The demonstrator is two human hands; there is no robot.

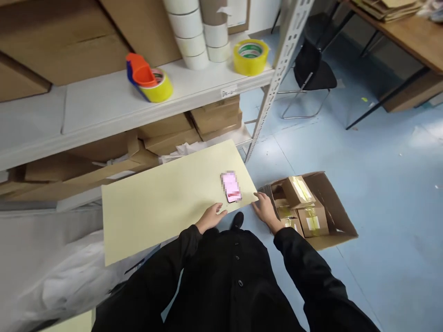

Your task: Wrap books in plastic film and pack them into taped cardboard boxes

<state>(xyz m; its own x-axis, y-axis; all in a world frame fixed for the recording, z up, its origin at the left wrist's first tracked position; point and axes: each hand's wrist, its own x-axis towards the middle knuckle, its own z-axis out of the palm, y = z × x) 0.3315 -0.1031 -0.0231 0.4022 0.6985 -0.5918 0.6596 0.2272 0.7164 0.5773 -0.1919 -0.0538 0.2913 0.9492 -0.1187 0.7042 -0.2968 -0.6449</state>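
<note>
In front of my body is a pale yellow board point(155, 203), and a phone point(231, 186) with a pixelated pink screen lies near its right end. My left hand point(211, 217) rests at the board's near edge, left of the phone, thumb apart from the fingers and nothing held. At the board's near right corner is my right hand point(265, 210), its fingers apart and empty. Whether its fingertips touch the corner, I cannot tell.
Above the board, a white shelf point(104, 108) carries a tape dispenser point(141, 74), white rolls point(188, 32) and a yellow tape roll point(251, 56). A carton point(341, 240) of small taped boxes stands on the floor at right. Farther back are a black chair point(314, 74) and a table point(411, 37).
</note>
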